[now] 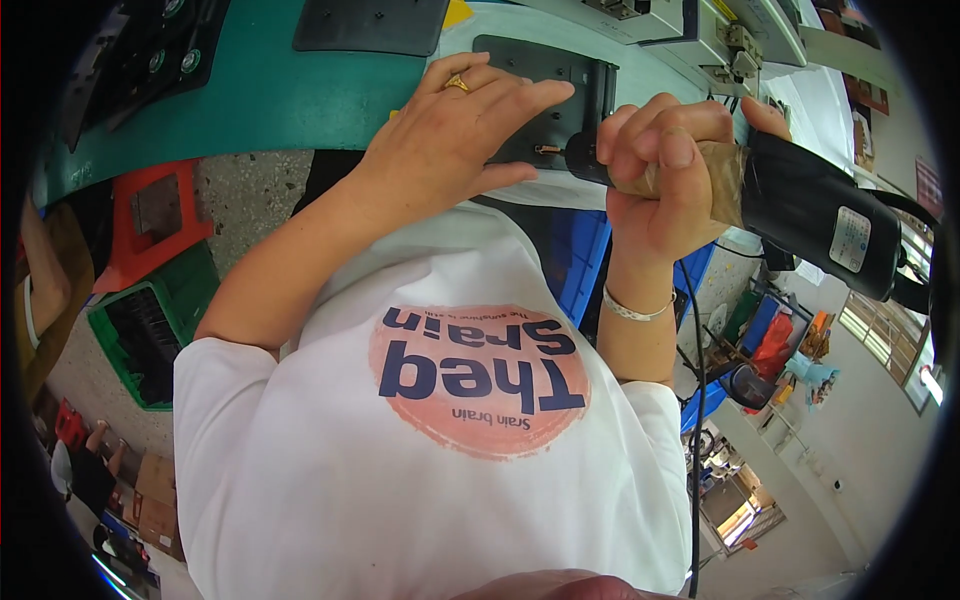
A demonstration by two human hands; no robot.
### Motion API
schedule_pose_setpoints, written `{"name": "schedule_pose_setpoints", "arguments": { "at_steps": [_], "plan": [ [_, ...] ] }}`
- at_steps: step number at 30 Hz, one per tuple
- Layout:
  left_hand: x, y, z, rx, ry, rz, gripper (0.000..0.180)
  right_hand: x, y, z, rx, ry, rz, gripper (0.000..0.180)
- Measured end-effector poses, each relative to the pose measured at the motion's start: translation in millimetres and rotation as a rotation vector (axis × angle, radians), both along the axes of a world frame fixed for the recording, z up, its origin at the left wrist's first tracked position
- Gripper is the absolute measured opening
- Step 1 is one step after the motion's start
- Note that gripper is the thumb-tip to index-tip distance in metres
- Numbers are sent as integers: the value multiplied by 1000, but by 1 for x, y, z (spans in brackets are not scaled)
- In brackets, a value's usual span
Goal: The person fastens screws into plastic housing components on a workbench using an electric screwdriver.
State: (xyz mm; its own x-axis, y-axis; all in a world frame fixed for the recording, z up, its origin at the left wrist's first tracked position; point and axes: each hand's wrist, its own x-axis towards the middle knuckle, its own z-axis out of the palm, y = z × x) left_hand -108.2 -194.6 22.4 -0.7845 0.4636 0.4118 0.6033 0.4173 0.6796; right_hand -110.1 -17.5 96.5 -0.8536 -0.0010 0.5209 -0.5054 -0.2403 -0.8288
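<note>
Green tabletop spans the upper left, with a red stool below it. Next, the left hand is spread with nothing gripped, its index finger and thumb well apart; whether it presses on the black plate just beyond is unclear. That plate lies on the bench near its edge, 1 end ridged. The driver bit points left into the gap between those 2 digits, so a slip could jab the thumb; a loosely held plate might also skid. Rightmost, the right hand is closed round the taped grip of a black power driver. A snagged cord could drag its aim aside.
</note>
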Motion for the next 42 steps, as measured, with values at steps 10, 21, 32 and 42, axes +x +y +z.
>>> {"name": "schedule_pose_setpoints", "arguments": {
  "at_steps": [10, 21, 32, 42],
  "plan": [
    [0, 0, 0, 7, -4, -2, 81, -3, -1, -5, -27, -17, 6, 57],
    [1, 1, -1, 21, -3, 9, 85, -8, -4, -6, 79, 26, 57, 66],
    [0, 1, 0, 28, -16, 9, 87, 0, -11, -1, 86, -37, 12, 46],
    [-1, 0, 1, 14, -41, -3, 88, -2, 9, -3, -39, -104, 211, 75]
  ]
}}
